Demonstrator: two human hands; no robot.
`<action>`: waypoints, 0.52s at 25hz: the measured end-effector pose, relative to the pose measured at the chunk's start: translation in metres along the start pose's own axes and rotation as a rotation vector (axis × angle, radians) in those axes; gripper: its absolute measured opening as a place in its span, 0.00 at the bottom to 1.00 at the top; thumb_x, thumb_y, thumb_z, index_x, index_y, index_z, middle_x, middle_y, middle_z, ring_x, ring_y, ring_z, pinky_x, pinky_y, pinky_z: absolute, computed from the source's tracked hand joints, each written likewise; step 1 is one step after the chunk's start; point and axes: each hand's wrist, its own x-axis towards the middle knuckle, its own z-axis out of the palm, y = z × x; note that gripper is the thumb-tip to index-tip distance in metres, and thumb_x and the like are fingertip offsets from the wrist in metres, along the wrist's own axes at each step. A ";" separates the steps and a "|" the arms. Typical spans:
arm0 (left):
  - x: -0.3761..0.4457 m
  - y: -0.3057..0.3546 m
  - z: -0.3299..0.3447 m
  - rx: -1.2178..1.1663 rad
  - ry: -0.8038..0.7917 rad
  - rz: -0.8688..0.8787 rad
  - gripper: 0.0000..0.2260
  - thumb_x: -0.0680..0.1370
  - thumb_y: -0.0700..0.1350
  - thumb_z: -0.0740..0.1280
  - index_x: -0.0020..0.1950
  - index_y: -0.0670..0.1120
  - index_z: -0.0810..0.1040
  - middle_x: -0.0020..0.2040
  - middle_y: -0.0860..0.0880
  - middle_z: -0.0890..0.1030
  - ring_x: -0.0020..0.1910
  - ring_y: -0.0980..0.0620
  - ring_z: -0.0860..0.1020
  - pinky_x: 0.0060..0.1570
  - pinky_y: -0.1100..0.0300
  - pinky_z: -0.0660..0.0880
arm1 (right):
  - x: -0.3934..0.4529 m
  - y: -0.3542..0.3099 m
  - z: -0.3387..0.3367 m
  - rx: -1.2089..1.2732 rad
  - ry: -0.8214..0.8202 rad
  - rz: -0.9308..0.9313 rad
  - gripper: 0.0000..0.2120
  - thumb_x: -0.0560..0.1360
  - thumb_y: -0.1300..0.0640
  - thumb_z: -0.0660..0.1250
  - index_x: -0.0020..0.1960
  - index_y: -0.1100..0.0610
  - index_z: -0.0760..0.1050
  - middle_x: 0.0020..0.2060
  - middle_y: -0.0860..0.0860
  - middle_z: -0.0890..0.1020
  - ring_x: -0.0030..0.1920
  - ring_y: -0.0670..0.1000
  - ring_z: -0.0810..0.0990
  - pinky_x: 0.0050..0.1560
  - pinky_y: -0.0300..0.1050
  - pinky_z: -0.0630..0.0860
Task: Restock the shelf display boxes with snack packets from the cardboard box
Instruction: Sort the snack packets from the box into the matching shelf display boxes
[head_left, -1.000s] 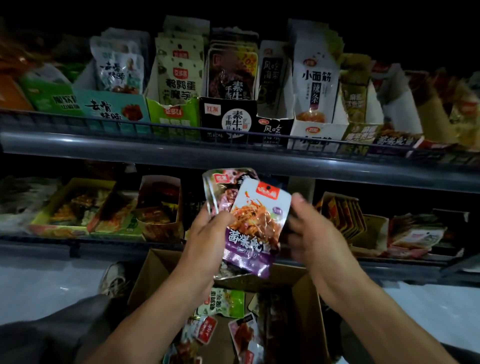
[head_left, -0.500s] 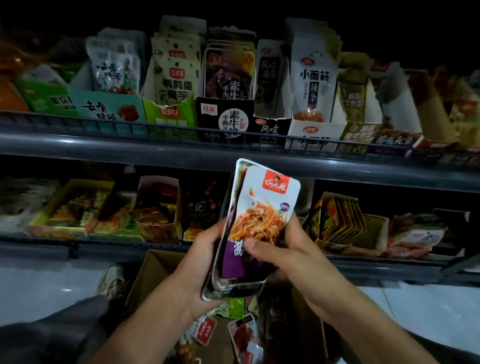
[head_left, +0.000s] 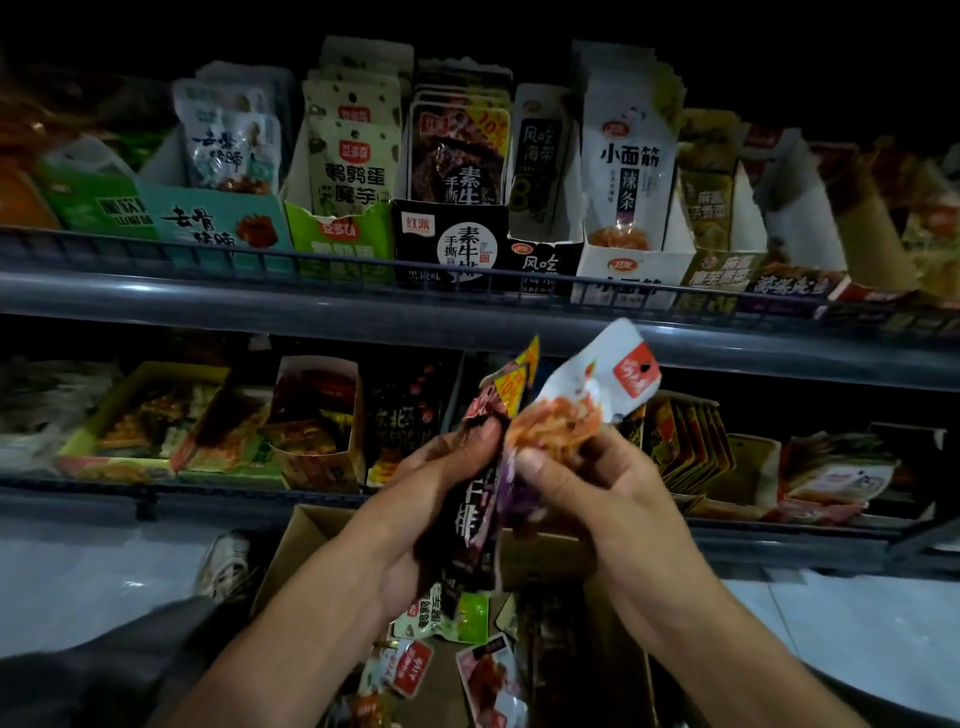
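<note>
Left hand (head_left: 441, 499) grips dark packets (head_left: 475, 525); right hand (head_left: 587, 483) pinches white packet (head_left: 587, 400) above cardboard box (head_left: 296, 561).

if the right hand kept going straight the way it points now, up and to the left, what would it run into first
Most likely the dark packets gripped in the left hand, which sit right against the right hand and its white packet. Past them is the lower shelf; depth is unclear.

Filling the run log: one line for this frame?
left hand: holds dark packets | right hand: pinches white packet | cardboard box: below, packets inside
</note>
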 end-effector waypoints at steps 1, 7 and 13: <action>-0.001 0.002 0.001 -0.032 0.006 0.014 0.21 0.66 0.47 0.75 0.57 0.42 0.81 0.52 0.39 0.85 0.43 0.44 0.85 0.43 0.51 0.83 | 0.005 0.000 -0.005 0.118 0.024 0.067 0.18 0.65 0.55 0.74 0.55 0.56 0.80 0.45 0.52 0.87 0.45 0.51 0.85 0.49 0.53 0.80; -0.001 0.024 -0.010 -0.058 0.152 0.189 0.17 0.67 0.38 0.73 0.56 0.44 0.82 0.50 0.44 0.87 0.46 0.46 0.85 0.39 0.54 0.80 | 0.016 -0.021 -0.031 0.081 0.031 0.030 0.17 0.68 0.57 0.70 0.57 0.57 0.78 0.47 0.53 0.86 0.41 0.48 0.85 0.34 0.37 0.79; -0.007 0.011 0.003 -0.004 0.109 0.222 0.09 0.82 0.43 0.63 0.55 0.46 0.83 0.49 0.46 0.87 0.44 0.50 0.86 0.36 0.57 0.81 | 0.014 0.004 -0.009 -0.144 0.070 0.014 0.08 0.68 0.53 0.75 0.45 0.55 0.85 0.50 0.53 0.85 0.47 0.52 0.86 0.41 0.42 0.82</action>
